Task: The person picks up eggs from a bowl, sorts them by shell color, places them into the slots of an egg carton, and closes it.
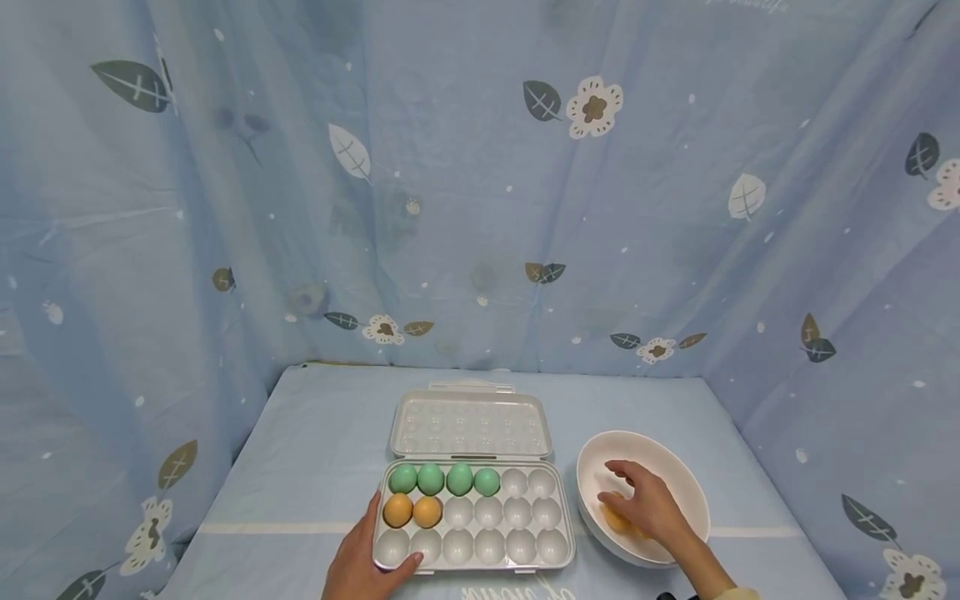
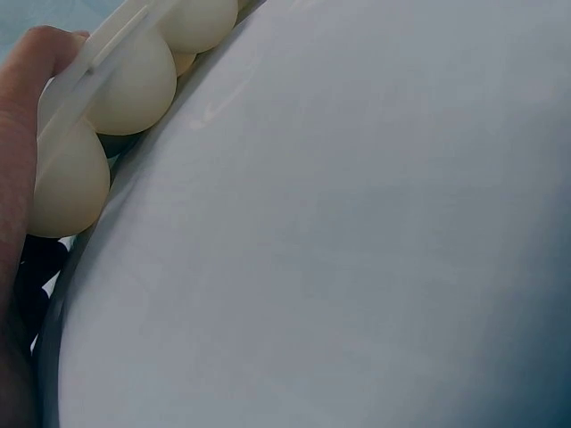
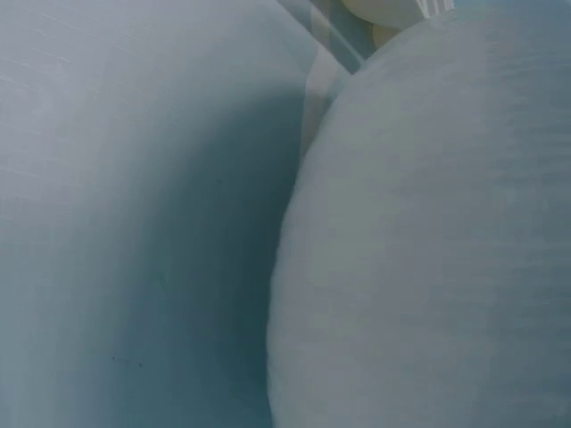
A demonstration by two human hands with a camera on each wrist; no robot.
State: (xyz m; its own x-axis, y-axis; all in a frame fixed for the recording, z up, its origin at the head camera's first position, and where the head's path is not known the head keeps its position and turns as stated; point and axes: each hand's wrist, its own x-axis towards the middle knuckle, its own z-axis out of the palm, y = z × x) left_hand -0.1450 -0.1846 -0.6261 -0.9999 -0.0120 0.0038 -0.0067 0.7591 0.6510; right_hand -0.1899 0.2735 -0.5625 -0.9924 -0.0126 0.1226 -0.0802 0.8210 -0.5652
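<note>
A pale egg box (image 1: pixel 474 567) lies with its lid (image 1: pixel 471 425) folded back. Several green balls (image 1: pixel 431 479) sit in its far row, two orange balls (image 1: pixel 427 512) at the left of the middle row; the near row's cups hold none. My left hand (image 1: pixel 363 562) grips the box's near left corner, thumb along the front edge; the left wrist view shows cup undersides (image 2: pixel 134 85) beside the hand. Inside the white bowl (image 1: pixel 686 483), my right hand (image 1: pixel 645 500) reaches down, thumb and fingers apart, thumb over an orange ball (image 1: pixel 615 521). The hand partly hides the balls there.
Beneath everything is a pale blue cloth (image 1: pixel 315 442) with a white stripe. A patterned curtain (image 1: pixel 465 208) rises behind the table and at both sides. The bowl stands close to the egg box's right side. A small dark object (image 1: pixel 666 596) shows at the bottom edge.
</note>
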